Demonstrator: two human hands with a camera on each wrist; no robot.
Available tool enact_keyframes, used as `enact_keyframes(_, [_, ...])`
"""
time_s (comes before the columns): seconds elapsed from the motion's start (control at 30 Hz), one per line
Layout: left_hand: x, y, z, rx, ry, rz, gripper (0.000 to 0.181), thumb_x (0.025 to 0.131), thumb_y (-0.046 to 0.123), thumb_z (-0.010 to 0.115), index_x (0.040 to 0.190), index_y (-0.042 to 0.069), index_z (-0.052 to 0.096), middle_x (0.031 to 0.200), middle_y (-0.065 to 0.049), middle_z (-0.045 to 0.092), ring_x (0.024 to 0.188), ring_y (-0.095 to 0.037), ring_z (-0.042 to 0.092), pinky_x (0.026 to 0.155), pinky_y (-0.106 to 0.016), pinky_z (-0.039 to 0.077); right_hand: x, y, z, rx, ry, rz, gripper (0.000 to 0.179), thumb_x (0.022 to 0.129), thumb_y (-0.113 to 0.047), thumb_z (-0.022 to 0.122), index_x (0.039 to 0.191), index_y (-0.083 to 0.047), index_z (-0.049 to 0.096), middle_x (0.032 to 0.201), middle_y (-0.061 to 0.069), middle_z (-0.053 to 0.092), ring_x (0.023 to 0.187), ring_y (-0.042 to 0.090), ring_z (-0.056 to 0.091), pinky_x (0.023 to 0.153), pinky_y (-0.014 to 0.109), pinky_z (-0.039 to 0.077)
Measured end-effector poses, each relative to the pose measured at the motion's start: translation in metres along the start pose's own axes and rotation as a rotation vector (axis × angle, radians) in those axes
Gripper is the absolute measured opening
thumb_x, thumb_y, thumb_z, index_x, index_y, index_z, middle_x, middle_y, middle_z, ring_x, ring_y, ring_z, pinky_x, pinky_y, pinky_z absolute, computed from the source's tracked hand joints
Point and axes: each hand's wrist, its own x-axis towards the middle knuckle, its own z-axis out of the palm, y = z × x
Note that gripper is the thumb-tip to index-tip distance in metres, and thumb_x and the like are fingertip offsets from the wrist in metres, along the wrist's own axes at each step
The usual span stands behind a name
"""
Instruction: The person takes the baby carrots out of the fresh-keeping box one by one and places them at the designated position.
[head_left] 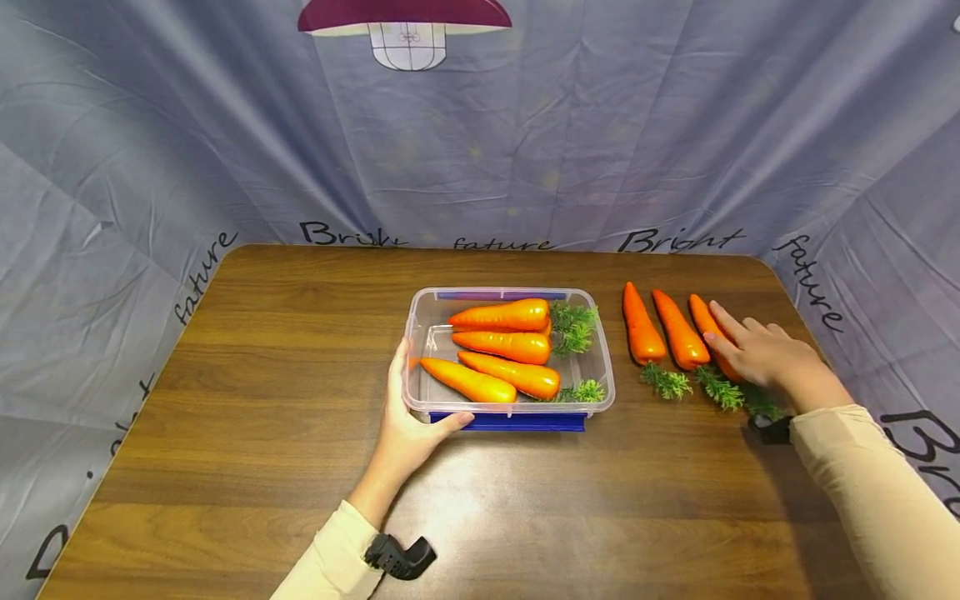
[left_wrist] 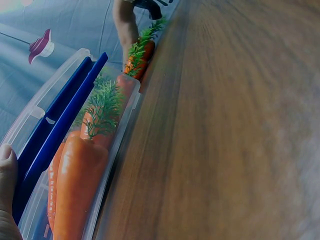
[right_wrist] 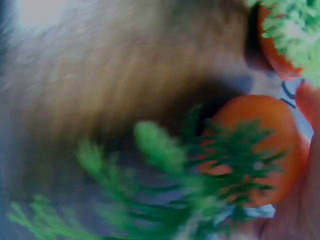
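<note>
A clear plastic container point(head_left: 604, 375) with blue side latches point(head_left: 517, 423) stands mid-table, several orange carrots with green tops lying in it. My left hand point(head_left: 408, 433) holds its near left corner, thumb over the front edge by the latch and fingers along the left wall. To the right, my right hand point(head_left: 772, 354) lies over the rightmost carrot point(head_left: 702, 315), thumb on its left side and fingers across it. The right wrist view shows that carrot's blunt end point(right_wrist: 270, 145) against the hand, its leafy top point(right_wrist: 170, 185) blurred in front.
Two more carrots lie between the container and my right hand, a left one point(head_left: 642, 329) and a middle one point(head_left: 678, 333), tips toward the back. The wooden table point(head_left: 262, 375) is bordered by a grey printed curtain point(head_left: 600, 125) at the back and sides.
</note>
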Motion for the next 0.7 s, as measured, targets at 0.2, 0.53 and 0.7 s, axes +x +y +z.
enact_keyframes(0.2, [0.0, 0.002, 0.0, 0.011, 0.003, -0.006, 0.124, 0.066, 0.012, 0.093, 0.158, 0.036, 0.013, 0.165, 0.0, 0.022, 0.148, -0.033, 0.03, 0.12, -0.052, 0.027, -0.005, -0.021, -0.023, -0.038, 0.141, -0.003, 0.066, 0.104, -0.058, 0.011, 0.161, -0.028, 0.001, 0.149, 0.03, 0.032, 0.121, 0.061, 0.034, 0.084, 0.078, 0.037])
enact_keyframes(0.53, [0.0, 0.0, -0.001, 0.005, 0.003, -0.011, 0.123, 0.067, 0.013, 0.093, 0.158, 0.036, 0.014, 0.165, 0.003, 0.021, 0.148, -0.032, 0.03, 0.12, -0.052, 0.027, -0.016, -0.115, -0.054, -0.038, 0.464, -0.242, 0.054, 0.105, -0.047, 0.039, 0.155, -0.028, 0.033, 0.137, 0.014, 0.054, 0.116, 0.042, 0.048, 0.084, 0.062, 0.042])
enact_keyframes(0.7, [0.0, 0.0, 0.0, 0.013, 0.005, -0.014, 0.123, 0.067, 0.013, 0.093, 0.157, 0.037, 0.014, 0.164, 0.005, 0.021, 0.148, -0.032, 0.03, 0.12, -0.052, 0.028, -0.015, -0.163, -0.06, -0.086, 0.56, -0.401, 0.054, 0.102, -0.044, 0.05, 0.152, -0.028, 0.04, 0.128, 0.009, 0.06, 0.114, 0.036, 0.052, 0.086, 0.055, 0.045])
